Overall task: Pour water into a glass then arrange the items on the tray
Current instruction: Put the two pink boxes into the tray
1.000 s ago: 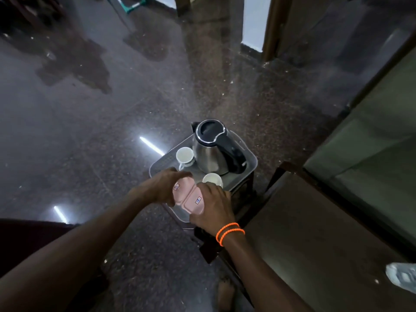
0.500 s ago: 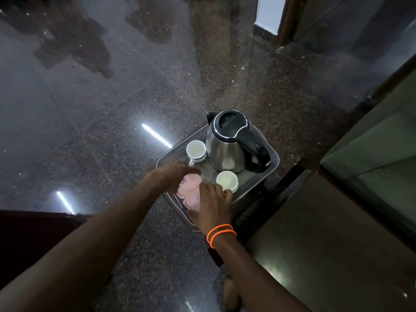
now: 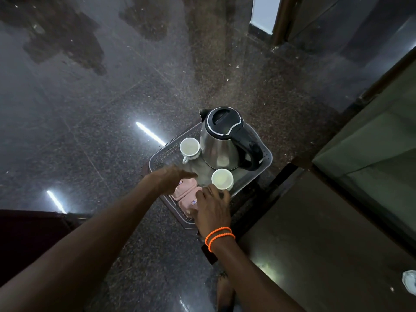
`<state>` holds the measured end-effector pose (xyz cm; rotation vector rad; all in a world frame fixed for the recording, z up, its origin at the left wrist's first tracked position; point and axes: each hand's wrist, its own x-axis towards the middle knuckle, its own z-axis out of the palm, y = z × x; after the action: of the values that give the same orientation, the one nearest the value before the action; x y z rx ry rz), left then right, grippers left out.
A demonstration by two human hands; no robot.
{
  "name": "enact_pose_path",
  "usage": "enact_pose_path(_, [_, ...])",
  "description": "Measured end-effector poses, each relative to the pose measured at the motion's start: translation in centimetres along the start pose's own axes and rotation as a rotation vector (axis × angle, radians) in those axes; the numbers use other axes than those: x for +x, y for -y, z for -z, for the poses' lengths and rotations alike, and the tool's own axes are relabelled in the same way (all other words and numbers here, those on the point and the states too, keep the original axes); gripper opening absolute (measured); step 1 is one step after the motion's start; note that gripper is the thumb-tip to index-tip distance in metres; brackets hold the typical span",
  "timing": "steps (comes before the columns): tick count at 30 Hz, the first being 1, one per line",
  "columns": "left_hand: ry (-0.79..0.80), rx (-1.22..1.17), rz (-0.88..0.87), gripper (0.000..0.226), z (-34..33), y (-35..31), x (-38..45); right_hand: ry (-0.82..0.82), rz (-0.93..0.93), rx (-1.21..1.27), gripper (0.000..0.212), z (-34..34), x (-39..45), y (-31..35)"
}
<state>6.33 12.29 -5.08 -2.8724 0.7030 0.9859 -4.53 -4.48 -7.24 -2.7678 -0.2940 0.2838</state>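
A grey perforated tray [image 3: 158,158] sits on a small dark stand. On it stands a steel kettle [image 3: 219,149] with a black lid and handle. One white cup [image 3: 189,147] is left of the kettle and another white cup [image 3: 222,179] is in front of it. Two pink containers lie side by side at the tray's near edge, the left one [image 3: 183,190] and the right one [image 3: 192,200]. My left hand [image 3: 168,176] hovers blurred just over the left container, fingers spread. My right hand [image 3: 211,210], with orange bands on its wrist, curls over the right container beside the near cup.
Polished dark granite floor surrounds the stand. A dark wooden table [image 3: 315,244] lies to the right, with a white crumpled object [image 3: 409,282] at its edge. A green cushioned seat [image 3: 371,154] is further right. My foot [image 3: 225,291] shows below the stand.
Both hands set the pink containers down onto the tray's near edge. My left hand has come off its container and opened; my right hand stays on the other one.
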Motion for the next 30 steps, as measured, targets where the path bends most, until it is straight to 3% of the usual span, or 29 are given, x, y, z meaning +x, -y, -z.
enact_pose_path(4, [-0.03,0.023,0.023,0.085,-0.6,-0.5,-0.5,-0.021,-0.011,0.0,0.034,0.1,0.0,0.2])
enact_pose_path(8, [-0.056,-0.002,0.057,0.083,-1.0,-1.4,-1.6,-0.176,0.0,0.095,0.036,0.1,-1.2,-0.9])
enact_pose_path(11, [-0.205,0.012,0.097,0.082,-1.0,-2.7,-2.9,-0.299,0.001,0.144,0.035,0.0,-3.2,-2.7])
enact_pose_path(14, [-0.399,0.059,0.066,0.06,-0.3,-5.6,-4.2,-0.333,-0.047,0.125,0.038,0.3,-5.8,-6.1])
enact_pose_path(17, [-0.52,0.055,-0.098,0.031,0.3,-10.9,-5.1,-0.309,-0.152,0.099,0.038,0.9,-9.3,-10.4])
enact_pose_path(23, [-0.452,-0.127,-0.437,0.018,-1.2,-23.0,-3.2,-0.313,-0.364,0.054,0.035,2.1,-17.7,-19.3])
enact_pose_path(26, [-0.361,-0.144,-0.511,0.007,-3.4,-29.9,-0.6,-0.313,-0.49,0.021,0.035,2.7,-22.4,-23.6])
enact_pose_path(30, [-0.281,-0.123,-0.596,0.01,-6.5,-39.7,1.8,-0.326,-0.638,0.026,0.033,3.2,-29.2,-28.5])
